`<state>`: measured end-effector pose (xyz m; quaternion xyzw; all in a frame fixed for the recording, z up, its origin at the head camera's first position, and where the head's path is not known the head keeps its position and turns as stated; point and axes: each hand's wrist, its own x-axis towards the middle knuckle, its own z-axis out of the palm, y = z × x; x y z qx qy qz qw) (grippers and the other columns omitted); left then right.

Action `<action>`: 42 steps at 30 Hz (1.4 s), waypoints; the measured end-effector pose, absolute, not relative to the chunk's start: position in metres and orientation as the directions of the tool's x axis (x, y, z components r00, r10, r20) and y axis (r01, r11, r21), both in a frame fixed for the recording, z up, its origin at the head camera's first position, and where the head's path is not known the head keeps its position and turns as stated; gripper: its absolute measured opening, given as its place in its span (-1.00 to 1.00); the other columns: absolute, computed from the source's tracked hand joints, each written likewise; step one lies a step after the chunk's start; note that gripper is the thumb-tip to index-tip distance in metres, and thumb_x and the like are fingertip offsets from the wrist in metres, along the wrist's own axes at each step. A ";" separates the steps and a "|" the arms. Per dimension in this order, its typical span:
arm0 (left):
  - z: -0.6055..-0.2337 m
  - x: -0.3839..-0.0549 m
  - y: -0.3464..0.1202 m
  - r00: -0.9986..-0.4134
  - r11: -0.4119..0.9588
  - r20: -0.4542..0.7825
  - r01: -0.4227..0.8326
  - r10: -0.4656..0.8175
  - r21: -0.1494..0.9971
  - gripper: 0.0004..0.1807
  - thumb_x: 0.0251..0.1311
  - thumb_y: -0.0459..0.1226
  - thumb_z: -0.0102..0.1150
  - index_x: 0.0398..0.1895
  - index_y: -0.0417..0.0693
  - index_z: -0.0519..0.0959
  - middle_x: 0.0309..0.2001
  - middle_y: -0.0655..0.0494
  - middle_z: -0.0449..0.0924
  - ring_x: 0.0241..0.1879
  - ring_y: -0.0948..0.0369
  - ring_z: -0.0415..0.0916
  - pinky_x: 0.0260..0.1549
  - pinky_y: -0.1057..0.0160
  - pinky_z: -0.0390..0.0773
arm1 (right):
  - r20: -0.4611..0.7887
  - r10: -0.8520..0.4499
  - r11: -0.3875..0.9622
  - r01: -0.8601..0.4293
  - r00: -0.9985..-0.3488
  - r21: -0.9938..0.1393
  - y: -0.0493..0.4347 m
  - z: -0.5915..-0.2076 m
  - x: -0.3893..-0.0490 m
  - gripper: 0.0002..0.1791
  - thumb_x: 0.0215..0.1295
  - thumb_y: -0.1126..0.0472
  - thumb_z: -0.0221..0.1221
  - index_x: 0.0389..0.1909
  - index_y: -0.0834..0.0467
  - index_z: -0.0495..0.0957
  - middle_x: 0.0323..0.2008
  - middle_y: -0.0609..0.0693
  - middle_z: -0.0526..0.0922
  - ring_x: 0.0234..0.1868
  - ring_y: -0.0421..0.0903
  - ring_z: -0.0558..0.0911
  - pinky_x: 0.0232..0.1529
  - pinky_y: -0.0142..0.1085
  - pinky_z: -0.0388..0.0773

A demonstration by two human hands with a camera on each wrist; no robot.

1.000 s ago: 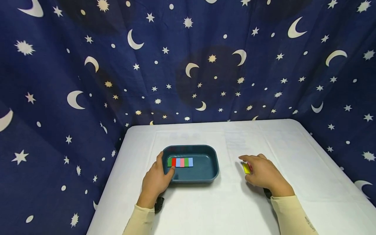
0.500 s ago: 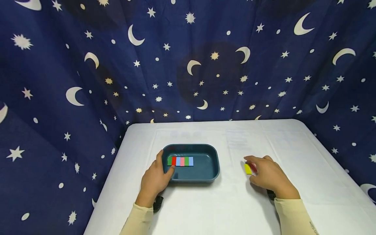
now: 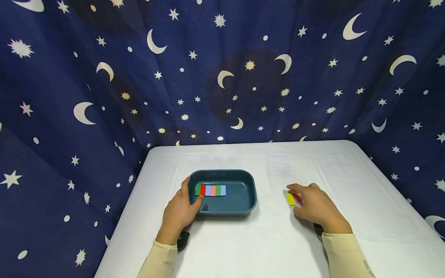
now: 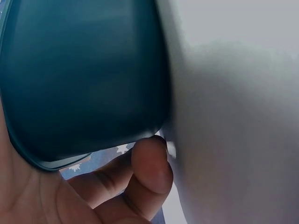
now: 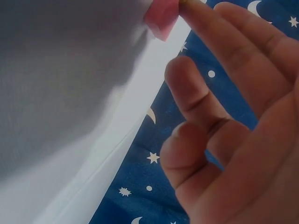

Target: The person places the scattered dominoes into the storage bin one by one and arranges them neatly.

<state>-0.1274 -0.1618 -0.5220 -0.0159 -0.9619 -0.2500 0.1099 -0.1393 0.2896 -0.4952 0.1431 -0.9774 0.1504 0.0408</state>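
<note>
My left hand [image 3: 179,208] grips the left end of a teal rectangular tray [image 3: 240,212], thumb over the near rim. In the left wrist view my fingers [image 4: 154,165] curl against the outside of the tray. A row of thin colored blocks [image 3: 210,190] (green, red, blue and pink) lies inside it. To the right of the tray, my right hand [image 3: 314,204] curves low over a yellow block [image 3: 290,199] and a pinkish-red block [image 3: 298,197]. In the right wrist view a fingertip meets the pink block [image 5: 162,17]; I cannot tell if it is pinched.
A white cloth covers the table [image 3: 240,247], its rounded far edge near a dark blue curtain [image 3: 194,73] printed with moons and stars. The curtain also stands along the left and right sides. White table surface separates the tray from the right-hand blocks.
My right hand has shifted slightly right, and the yellow block, tilted before, now lies straighter. The yellow and pink blocks stand a little farther apart. My left hand keeps its grip on the tray.
</note>
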 end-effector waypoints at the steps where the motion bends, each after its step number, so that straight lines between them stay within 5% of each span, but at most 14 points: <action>1: -0.521 -0.128 -0.162 -0.975 0.873 0.223 0.090 -0.023 0.479 -0.04 0.36 0.15 0.24 0.65 -0.05 0.10 0.20 -0.23 0.64 -0.17 -0.12 0.71 -0.25 -0.16 0.67 | 0.128 -0.266 0.914 -0.292 -0.956 -0.281 0.289 -0.495 -0.140 -0.20 -0.12 0.25 0.41 0.32 -0.01 0.60 -0.41 -0.21 0.58 -0.22 -0.02 0.46 -0.30 -0.12 0.40; 42: -0.520 -0.127 -0.166 -0.978 0.871 0.206 0.090 -0.013 0.483 -0.06 0.40 0.16 0.19 0.66 -0.06 0.07 0.26 -0.25 0.60 -0.08 -0.14 0.71 -0.20 -0.18 0.67 | 0.128 -0.288 0.897 -0.314 -0.949 -0.310 0.278 -0.500 -0.141 -0.31 -0.09 0.35 0.40 0.23 0.14 0.65 -0.11 -0.02 0.74 -0.14 0.06 0.59 -0.04 0.09 0.55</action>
